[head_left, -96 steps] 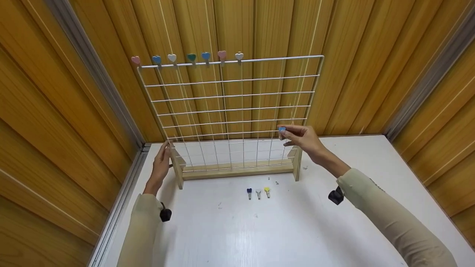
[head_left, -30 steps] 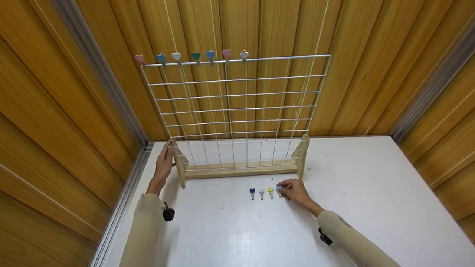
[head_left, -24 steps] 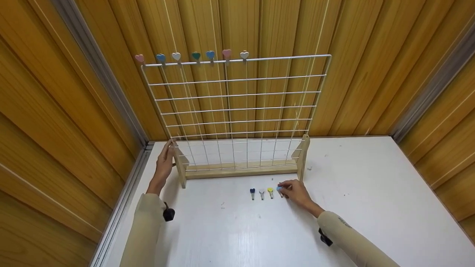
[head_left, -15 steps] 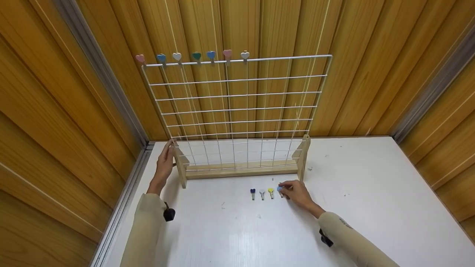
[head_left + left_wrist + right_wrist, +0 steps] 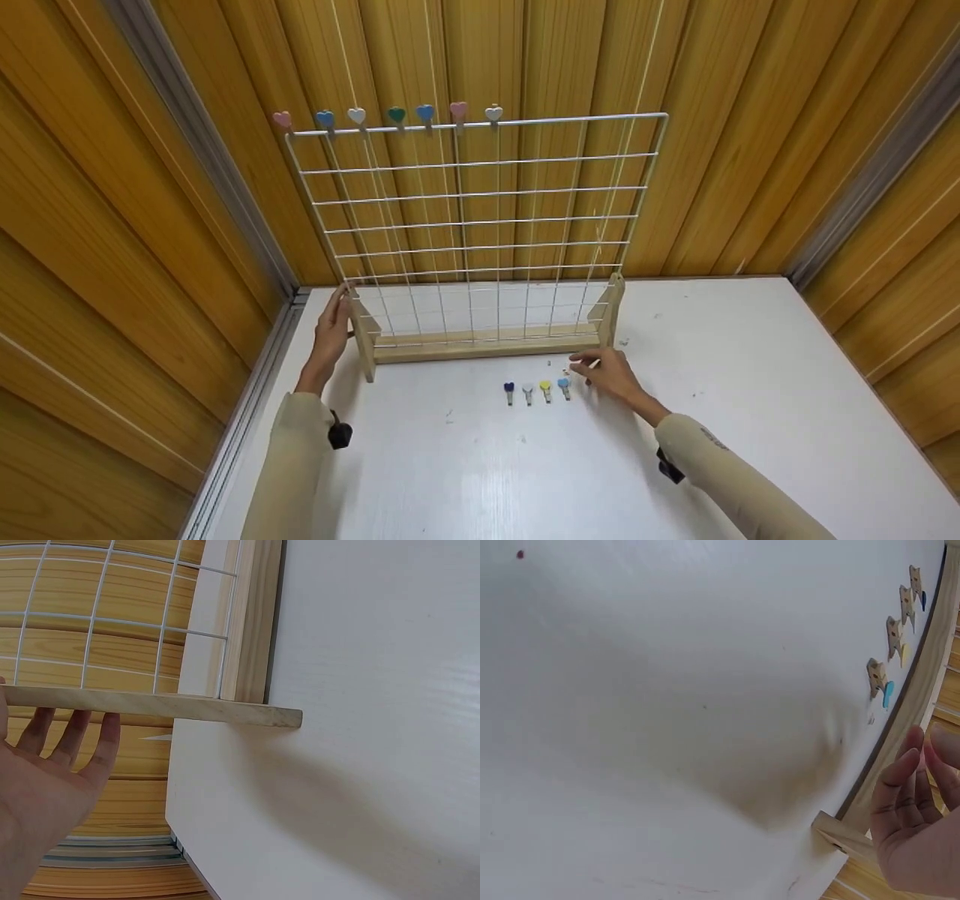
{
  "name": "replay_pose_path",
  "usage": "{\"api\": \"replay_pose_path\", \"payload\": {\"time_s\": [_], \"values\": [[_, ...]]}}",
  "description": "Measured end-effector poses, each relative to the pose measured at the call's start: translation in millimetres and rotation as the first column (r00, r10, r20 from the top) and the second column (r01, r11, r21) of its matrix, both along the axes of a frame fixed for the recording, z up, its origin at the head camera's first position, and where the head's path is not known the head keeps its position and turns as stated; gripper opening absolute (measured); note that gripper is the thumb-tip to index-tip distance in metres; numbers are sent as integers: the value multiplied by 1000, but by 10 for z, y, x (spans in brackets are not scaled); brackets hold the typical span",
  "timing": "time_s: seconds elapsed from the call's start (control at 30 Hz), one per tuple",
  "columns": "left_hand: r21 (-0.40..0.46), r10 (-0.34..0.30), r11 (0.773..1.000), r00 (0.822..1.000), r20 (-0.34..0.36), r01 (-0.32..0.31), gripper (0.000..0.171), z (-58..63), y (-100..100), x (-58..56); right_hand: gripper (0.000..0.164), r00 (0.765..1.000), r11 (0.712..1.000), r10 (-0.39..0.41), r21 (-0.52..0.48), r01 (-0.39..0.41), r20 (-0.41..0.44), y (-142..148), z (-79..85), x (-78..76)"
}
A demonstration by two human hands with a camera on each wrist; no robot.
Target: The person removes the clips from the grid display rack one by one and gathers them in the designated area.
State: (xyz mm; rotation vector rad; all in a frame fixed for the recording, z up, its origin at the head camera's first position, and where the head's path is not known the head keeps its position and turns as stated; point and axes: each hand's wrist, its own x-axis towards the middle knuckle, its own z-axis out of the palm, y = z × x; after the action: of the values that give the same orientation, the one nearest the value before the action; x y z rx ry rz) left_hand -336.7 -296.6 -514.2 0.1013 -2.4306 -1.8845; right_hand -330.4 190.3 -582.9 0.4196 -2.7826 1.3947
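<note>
In the head view my left hand [image 5: 330, 334] holds the left side board [image 5: 150, 703] of a wire grid rack [image 5: 480, 247]; fingers touch the board's outer face and one digit reaches over it. My right hand [image 5: 613, 373] hovers by the rack's right foot, fingers loosely bent, nothing seen between them. Just left of it a light blue heart clothespin [image 5: 564, 387] lies on the table. Beside that lie a yellow heart clothespin [image 5: 546, 388], a white one [image 5: 528, 391] and a dark blue one [image 5: 509, 391], in a row.
Several heart clothespins, including a green one [image 5: 397, 115], sit along the left part of the rack's top bar [image 5: 585, 118]. Wood-panelled walls [image 5: 750, 135] close in the white table [image 5: 465, 480] behind and at both sides. Small scraps [image 5: 697, 394] dot the tabletop.
My right hand carried the light blue clothespin down from the grid, set it at the row's right end, let go and moved slightly back and right. My left hand stayed on the rack.
</note>
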Motion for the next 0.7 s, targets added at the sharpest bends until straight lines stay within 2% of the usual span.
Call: {"api": "replay_pose_path", "payload": {"time_s": [0.23,0.33,0.5,0.7], "values": [[2,1,1000,1000,4,-1,57,1,1,-11,18,998,999,45,1,-45,-44,10,248,-61],[-2,-2,1000,1000,4,2,58,11,7,12,17,996,998,54,-14,-55,-67,-12,408,-75],[-18,-2,1000,1000,2,2,58,13,5,38,19,992,997,78,-17,-80,-98,-92,757,-114],[-25,-6,1000,1000,-5,6,61,12,-1,22,21,982,994,106,-3,-108,-156,-227,1253,-186]]}}
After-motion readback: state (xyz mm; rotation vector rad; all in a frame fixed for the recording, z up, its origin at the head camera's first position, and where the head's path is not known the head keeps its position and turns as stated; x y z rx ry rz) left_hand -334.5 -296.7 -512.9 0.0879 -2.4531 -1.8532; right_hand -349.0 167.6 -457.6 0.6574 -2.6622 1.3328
